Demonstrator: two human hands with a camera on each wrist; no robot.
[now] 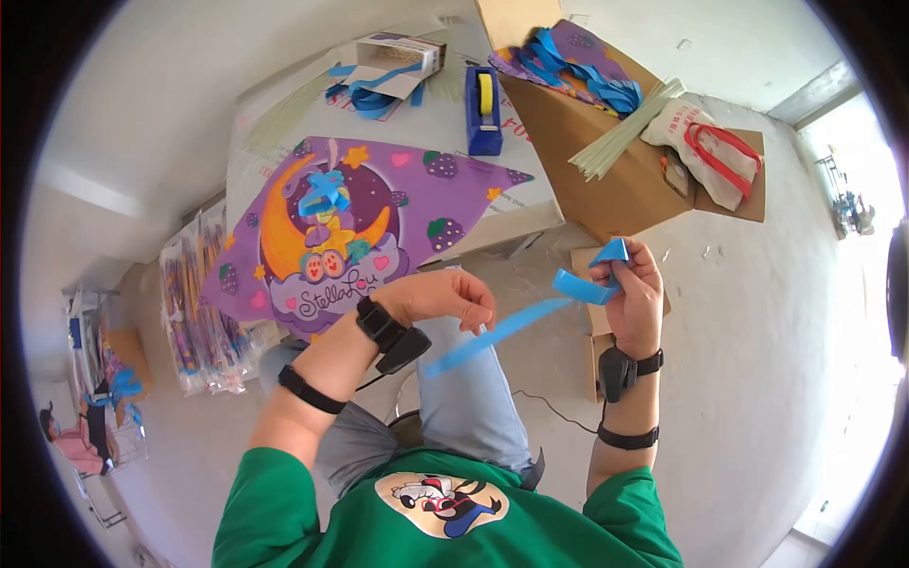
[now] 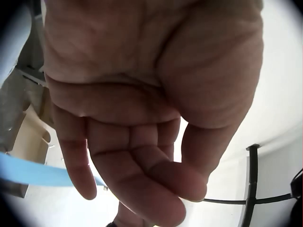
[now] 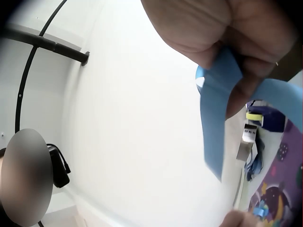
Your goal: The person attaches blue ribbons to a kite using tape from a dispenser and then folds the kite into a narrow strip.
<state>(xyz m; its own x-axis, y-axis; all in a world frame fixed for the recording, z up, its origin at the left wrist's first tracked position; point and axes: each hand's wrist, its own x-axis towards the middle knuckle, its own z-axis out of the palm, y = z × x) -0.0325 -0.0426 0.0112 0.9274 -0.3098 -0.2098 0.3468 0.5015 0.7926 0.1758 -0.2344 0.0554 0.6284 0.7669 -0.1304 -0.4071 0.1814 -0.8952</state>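
A length of blue ribbon hangs folded from my right hand, whose thumb and fingers pinch it. One folded end of the ribbon shows below those fingers in the right wrist view, and the long tail stretches toward my left hand. The left fingers are loosely curled, thumb close to the index finger, with nothing visible between them in the left wrist view. There, the ribbon passes beyond the fingers. Left of my hands lies a purple printed kite with a blue ribbon bow on it.
On the white box top stand a blue tape dispenser and an opened small box with ribbons. A cardboard box bears pale sticks and a cloth bag. Plastic-wrapped packs lie at left.
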